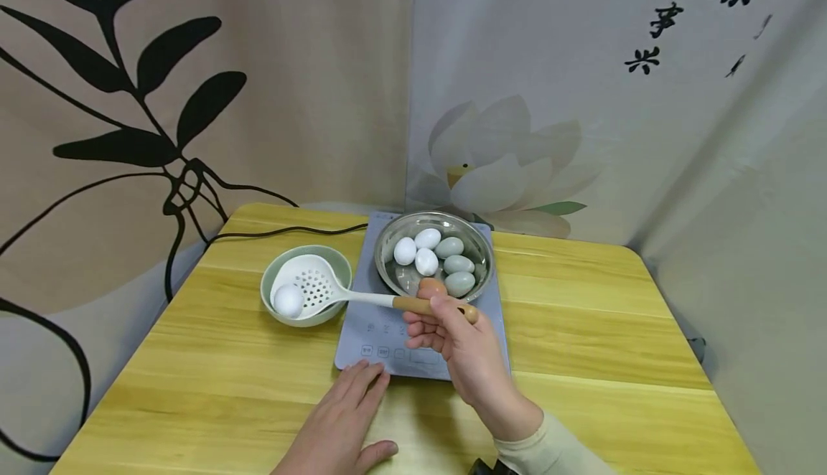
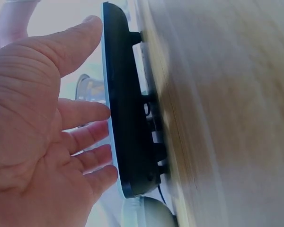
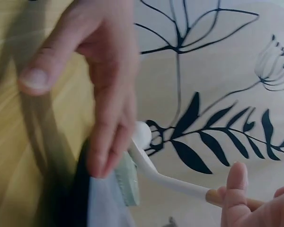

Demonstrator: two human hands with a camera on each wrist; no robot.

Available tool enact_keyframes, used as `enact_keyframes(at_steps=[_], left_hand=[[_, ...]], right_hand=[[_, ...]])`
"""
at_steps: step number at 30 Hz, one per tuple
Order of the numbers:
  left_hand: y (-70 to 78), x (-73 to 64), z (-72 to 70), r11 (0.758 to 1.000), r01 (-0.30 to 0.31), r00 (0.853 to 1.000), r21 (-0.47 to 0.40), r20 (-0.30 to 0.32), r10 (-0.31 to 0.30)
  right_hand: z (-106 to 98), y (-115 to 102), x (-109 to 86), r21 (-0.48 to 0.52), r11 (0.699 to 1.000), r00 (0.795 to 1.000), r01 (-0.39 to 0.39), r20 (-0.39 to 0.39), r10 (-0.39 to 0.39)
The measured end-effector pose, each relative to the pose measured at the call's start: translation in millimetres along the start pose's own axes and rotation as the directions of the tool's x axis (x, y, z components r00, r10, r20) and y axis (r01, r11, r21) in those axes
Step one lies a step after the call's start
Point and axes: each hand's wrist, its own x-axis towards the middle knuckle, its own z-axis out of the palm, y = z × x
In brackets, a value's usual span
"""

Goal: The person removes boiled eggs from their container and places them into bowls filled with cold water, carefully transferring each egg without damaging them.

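In the head view my right hand [image 1: 474,353] grips the wooden handle [image 1: 413,306] of a white slotted spoon [image 1: 316,285]. A white egg [image 1: 288,301] lies at the left side of the spoon's head, over the pale green bowl [image 1: 345,263]. Just behind the hand stands a steel pan [image 1: 481,245] holding several white and grey-green eggs and a brown egg [image 1: 431,287], partly hidden by the fingers. My left hand [image 1: 345,417] has its fingers extended, and in the left wrist view the fingertips [image 2: 104,175] touch the edge of the induction cooker [image 2: 125,104].
The pan sits on the cooker's rear part, with touch controls [image 1: 388,351] along its front. A black cord [image 1: 291,229] runs leftward from the cooker. Curtains [image 1: 517,44] hang behind the wooden table [image 1: 601,317]. A dark object [image 1: 491,466] shows beside the right sleeve.
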Motion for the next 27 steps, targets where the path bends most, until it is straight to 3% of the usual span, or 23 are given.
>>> enact_keyframes(at_steps=[4, 8, 11, 14, 16, 17, 20, 23, 25, 27], left_hand=[[-0.3, 0.4, 1.2, 1.000, -0.022, 0.999, 0.017, -0.023, 0.022], [-0.1, 0.6, 1.0, 1.000, -0.014, 1.000, 0.013, -0.009, 0.014], [-0.2, 0.5, 1.4, 1.000, -0.011, 1.000, 0.009, -0.015, 0.011], [-1.4, 0.3, 3.7, 0.998, -0.042, 0.996, 0.042, -0.076, 0.045], [-2.7, 0.4, 6.4, 0.994, -0.070, 0.987, 0.080, -0.136, 0.081], [-3.4, 0.4, 7.8, 0.992, -0.082, 0.982, 0.098, -0.164, 0.098], [-5.4, 0.5, 11.3, 0.986, -0.105, 0.967, 0.130, -0.219, 0.132], [-6.0, 0.5, 12.6, 0.986, -0.109, 0.964, 0.127, -0.229, 0.136], [-6.3, 0.3, 13.1, 0.986, -0.111, 0.963, 0.126, -0.231, 0.138], [-6.5, 0.2, 13.3, 0.985, -0.114, 0.962, 0.127, -0.234, 0.141]], right_hand=[[7.1, 10.2, 0.3, -0.064, 0.997, 0.999, 0.035, -0.013, -0.036], [8.8, 17.9, -3.5, -0.172, 0.972, 0.987, 0.159, 0.053, -0.152], [8.8, 23.1, -7.5, -0.248, 0.928, 0.958, 0.278, 0.136, -0.251], [8.6, 28.3, -11.4, -0.317, 0.858, 0.911, 0.405, 0.221, -0.349], [8.3, 31.4, -13.1, -0.369, 0.774, 0.855, 0.515, 0.289, -0.431], [7.8, 32.7, -13.4, -0.399, 0.717, 0.819, 0.572, 0.326, -0.473], [5.6, 34.6, -12.9, -0.465, 0.488, 0.673, 0.739, 0.458, -0.581], [2.8, 34.1, -9.7, -0.471, 0.246, 0.510, 0.848, 0.594, -0.622], [0.8, 32.3, -7.8, -0.447, 0.123, 0.421, 0.886, 0.665, -0.617], [-0.8, 29.4, -6.7, -0.421, 0.034, 0.351, 0.907, 0.707, -0.614]])
